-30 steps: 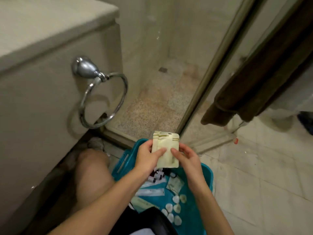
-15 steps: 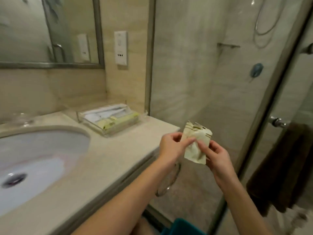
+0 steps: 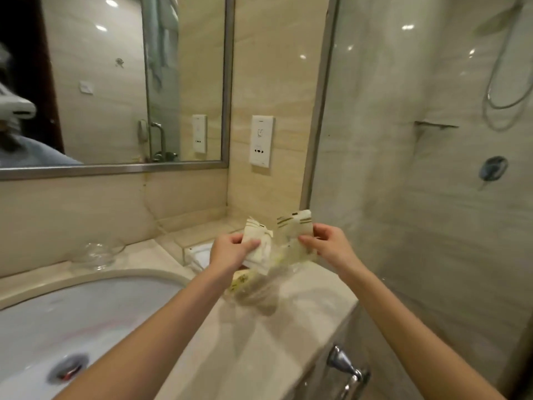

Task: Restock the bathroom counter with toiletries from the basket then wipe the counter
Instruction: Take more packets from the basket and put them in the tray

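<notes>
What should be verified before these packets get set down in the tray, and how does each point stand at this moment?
1. Left hand has a firm hold on the cream packet: ok, thumb and fingers curl round it.
2. Right hand holds the second packet: ok, pinched at its edge.
3. Packets split, one per hand: ok at their tops; lower down blur hides it.
4. Clear tray lies below the hands on the counter: ok.
5. Free room in the tray: cannot tell, as hands and blur cover it.
6. Glass dish out of the path: ok, it stands off to the left behind the sink.
</notes>
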Demonstrator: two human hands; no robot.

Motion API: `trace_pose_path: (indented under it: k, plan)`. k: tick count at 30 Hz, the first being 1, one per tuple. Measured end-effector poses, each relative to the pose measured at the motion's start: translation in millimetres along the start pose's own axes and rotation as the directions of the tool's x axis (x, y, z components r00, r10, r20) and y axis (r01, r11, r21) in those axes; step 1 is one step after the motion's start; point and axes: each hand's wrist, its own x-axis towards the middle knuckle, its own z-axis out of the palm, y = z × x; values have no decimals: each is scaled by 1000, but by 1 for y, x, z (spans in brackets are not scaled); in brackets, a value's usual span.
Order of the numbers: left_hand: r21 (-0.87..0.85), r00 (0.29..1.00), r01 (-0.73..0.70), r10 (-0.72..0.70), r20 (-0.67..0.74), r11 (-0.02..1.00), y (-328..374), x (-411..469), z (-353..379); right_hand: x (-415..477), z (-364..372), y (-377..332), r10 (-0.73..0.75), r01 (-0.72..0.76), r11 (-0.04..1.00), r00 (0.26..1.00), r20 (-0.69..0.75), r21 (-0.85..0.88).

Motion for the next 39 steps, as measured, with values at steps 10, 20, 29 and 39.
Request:
trace_pose_path:
  k: [10, 20, 29, 39]
  plan:
    - [563, 985, -17, 111, -133, 826, -46, 79, -45, 104, 58, 69, -283, 394, 627, 919, 275, -672]
    - [744, 972, -144, 233, -17, 653, -65, 80, -47, 122, 68, 85, -180, 468, 518, 878, 443, -717]
    - [766, 972, -136, 234, -19, 628, -64, 77, -45, 123, 68, 71, 169, 507, 410, 774, 610, -758]
    - [768, 974, -118, 225, -36, 630, -67, 80, -44, 94, 74, 51, 252, 531, 299, 757, 603, -793]
